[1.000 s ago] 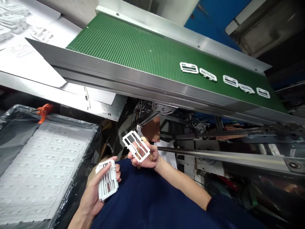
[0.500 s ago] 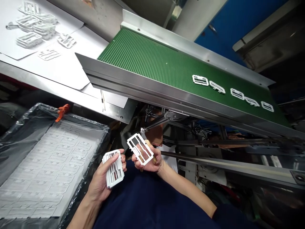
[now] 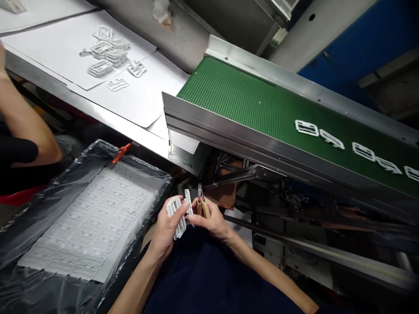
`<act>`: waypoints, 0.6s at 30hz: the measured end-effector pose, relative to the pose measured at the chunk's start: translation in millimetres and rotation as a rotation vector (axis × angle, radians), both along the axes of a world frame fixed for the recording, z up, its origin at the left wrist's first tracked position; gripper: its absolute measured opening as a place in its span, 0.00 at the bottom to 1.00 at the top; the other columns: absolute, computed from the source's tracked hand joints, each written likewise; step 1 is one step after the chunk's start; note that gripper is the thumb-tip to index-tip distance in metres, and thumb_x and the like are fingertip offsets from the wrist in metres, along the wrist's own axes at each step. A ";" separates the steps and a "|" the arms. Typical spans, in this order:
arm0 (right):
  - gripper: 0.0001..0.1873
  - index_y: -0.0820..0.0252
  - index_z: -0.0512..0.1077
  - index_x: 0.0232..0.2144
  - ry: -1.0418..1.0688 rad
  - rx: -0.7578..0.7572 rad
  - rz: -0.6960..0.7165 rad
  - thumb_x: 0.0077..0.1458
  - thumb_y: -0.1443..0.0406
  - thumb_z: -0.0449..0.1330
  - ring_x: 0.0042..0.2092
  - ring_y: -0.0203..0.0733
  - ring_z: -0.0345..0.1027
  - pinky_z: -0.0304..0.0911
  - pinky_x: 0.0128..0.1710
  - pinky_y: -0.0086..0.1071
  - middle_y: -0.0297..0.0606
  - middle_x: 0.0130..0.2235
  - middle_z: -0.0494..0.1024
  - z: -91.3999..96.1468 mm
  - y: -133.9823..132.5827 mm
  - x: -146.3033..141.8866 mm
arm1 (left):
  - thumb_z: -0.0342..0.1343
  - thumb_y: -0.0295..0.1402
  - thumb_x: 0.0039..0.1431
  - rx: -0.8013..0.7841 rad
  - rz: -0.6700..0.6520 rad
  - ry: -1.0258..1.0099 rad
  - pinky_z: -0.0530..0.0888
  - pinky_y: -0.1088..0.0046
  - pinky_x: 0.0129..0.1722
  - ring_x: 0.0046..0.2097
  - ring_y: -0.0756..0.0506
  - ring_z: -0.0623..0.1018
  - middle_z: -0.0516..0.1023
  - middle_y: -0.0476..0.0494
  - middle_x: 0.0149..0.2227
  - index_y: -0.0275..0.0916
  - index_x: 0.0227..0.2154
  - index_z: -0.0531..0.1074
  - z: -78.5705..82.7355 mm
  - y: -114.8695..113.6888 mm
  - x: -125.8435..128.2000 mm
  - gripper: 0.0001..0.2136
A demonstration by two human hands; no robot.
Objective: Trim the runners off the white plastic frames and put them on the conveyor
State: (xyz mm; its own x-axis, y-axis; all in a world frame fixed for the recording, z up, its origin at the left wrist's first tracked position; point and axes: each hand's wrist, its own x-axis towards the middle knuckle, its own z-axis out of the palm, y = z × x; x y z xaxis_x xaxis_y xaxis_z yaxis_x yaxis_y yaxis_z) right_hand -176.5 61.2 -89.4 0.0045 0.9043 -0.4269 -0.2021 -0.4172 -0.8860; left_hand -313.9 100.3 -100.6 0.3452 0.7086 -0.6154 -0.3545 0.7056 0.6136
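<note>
My left hand (image 3: pixel 166 229) is closed around a stack of white slotted plastic frames (image 3: pixel 174 208), the thumb lying across it. My right hand (image 3: pixel 212 221) is closed on cutting pliers (image 3: pixel 203 205) with yellowish handles, their metal jaws pointing up and away from me. A single white plastic frame (image 3: pixel 188 200), seen nearly edge-on, stands between the two hands. The right fingertips pinch it, close beside the stack. Whether the left fingers also touch it I cannot tell.
Several white frames ride the green conveyor belt (image 3: pixel 235 100). More lie piled (image 3: pixel 108 52) on the paper-covered table (image 3: pixel 140 104). A plastic-lined bin (image 3: pixel 153 174) at left holds rows of frames; an orange clip (image 3: pixel 121 152) grips its rim. Another person's arm (image 3: pixel 29 117) is at far left.
My hands have come together, and the right hand's single frame has turned from flat-on to edge-on beside the stack. The view has swung left, bringing another person's arm into sight.
</note>
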 end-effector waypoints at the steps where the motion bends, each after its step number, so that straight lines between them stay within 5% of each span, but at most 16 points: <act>1: 0.18 0.60 0.66 0.35 -0.115 0.006 0.024 0.42 0.61 0.67 0.34 0.34 0.64 0.61 0.35 0.29 0.32 0.33 0.70 2.1 4.5 -4.8 | 0.64 0.37 0.49 0.032 0.015 0.006 0.74 0.77 0.32 0.33 0.49 0.76 0.74 0.47 0.34 0.39 0.44 0.66 -1.2 2.3 -0.4 0.20; 9: 0.20 0.58 0.67 0.37 -0.548 -0.113 0.153 0.43 0.57 0.65 0.32 0.35 0.62 0.59 0.33 0.28 0.31 0.32 0.72 0.3 36.0 -36.6 | 0.62 0.38 0.51 0.087 0.109 0.097 0.72 0.76 0.36 0.36 0.48 0.75 0.75 0.46 0.36 0.38 0.43 0.68 -15.1 29.9 -15.4 0.18; 13: 0.19 0.58 0.67 0.38 -0.520 -0.164 0.199 0.45 0.57 0.63 0.33 0.38 0.65 0.59 0.34 0.29 0.33 0.32 0.74 -10.5 56.6 -51.7 | 0.63 0.38 0.49 -0.089 0.144 0.075 0.73 0.74 0.38 0.39 0.44 0.76 0.76 0.45 0.36 0.39 0.39 0.72 -28.8 46.5 -24.1 0.15; 18: 0.17 0.58 0.69 0.37 -0.540 -0.149 0.345 0.44 0.57 0.62 0.34 0.40 0.66 0.58 0.33 0.30 0.33 0.30 0.74 -25.9 97.1 -60.8 | 0.66 0.37 0.42 -0.260 0.343 0.143 0.74 0.72 0.34 0.40 0.41 0.77 0.78 0.43 0.35 0.41 0.37 0.73 -53.3 76.6 -36.4 0.17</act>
